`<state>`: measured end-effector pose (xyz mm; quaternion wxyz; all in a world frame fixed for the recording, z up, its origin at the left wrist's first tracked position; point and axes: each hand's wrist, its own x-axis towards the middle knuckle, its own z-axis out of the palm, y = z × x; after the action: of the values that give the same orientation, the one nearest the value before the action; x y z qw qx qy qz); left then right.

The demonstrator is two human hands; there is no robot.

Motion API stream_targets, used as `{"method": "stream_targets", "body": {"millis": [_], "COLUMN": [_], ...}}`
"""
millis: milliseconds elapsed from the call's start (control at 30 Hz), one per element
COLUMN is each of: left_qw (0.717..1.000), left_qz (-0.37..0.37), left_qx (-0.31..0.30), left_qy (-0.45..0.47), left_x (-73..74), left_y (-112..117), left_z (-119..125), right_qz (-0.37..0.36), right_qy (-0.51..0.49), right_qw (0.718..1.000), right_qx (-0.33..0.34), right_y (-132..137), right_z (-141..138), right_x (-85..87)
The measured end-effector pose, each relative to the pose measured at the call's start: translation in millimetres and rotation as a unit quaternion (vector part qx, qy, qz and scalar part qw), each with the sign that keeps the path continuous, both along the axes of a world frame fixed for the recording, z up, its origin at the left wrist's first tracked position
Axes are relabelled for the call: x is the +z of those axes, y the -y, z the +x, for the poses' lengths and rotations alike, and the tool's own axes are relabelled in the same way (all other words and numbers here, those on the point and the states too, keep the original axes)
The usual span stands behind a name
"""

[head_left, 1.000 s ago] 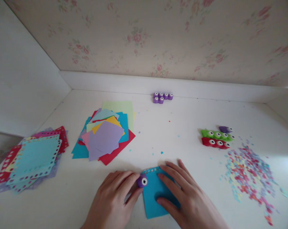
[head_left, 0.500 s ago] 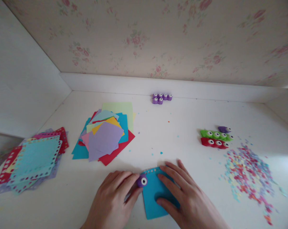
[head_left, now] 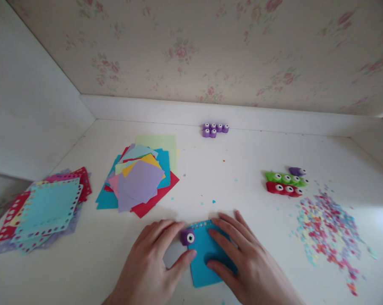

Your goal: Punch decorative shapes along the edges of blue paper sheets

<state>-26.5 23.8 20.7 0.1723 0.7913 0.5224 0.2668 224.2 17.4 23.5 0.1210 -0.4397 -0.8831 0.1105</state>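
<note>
Blue paper (head_left: 202,250) lies on the white tabletop (head_left: 99,271) in the head view, near the front and between the person's two hands, with a line of small holes along its far edge. From where I stand, the right hand (head_left: 250,256) rests over the sheet's right side, fingers spread and laid flat on it. At the sheet's left edge, close to the far corner, sits a purple punch (head_left: 188,237) with a white, eye-like top. The left hand (head_left: 155,258) curves around it: the forefinger lies against or just beside it, I can't tell which, while the thumb stands apart, its tip over the paper, so nothing is pinched. Beyond that hand is a loose stack of coloured sheets (head_left: 140,182), lilac uppermost, and farther left a pile of hole-edged sheets (head_left: 51,205), pale blue on top. Six purple punches (head_left: 215,130) huddle by the wall. Off to the right, a green row (head_left: 286,178) and a red row (head_left: 283,189) of punches lie near scattered confetti (head_left: 331,228).
</note>
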Motion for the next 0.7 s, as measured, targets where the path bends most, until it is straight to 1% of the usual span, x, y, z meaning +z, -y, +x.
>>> {"method": "stream_targets", "body": {"millis": [67,233,433,567,700], "left_qw": [1.0,1.0,0.998,0.995,0.99], "left_qz": [-0.018,-0.022,-0.061,-0.088,-0.12], "left_qx": [0.007,0.014,0.023,0.014,0.01], "left_qy": [0.003,-0.007,-0.003,-0.036,-0.069], "left_x": [1.9,1.2,0.6,5.5,15.3], "left_y": [-2,-3,-6,-16,-23], "left_z": [3,14,19,22,23], "right_qz": [-0.006,-0.014,-0.032,-0.045,-0.046], "right_qy": [0.002,-0.003,-0.004,-0.009,-0.02], "right_qw": [1.0,1.0,0.999,0.998,0.998], "right_qx": [-0.002,-0.011,-0.022,-0.033,-0.037], "right_y": [0,1,2,2,4], "right_z": [-1,-2,-5,-8,-9], "right_x": [1.8,4.8,8.9,13.4,14.8]}}
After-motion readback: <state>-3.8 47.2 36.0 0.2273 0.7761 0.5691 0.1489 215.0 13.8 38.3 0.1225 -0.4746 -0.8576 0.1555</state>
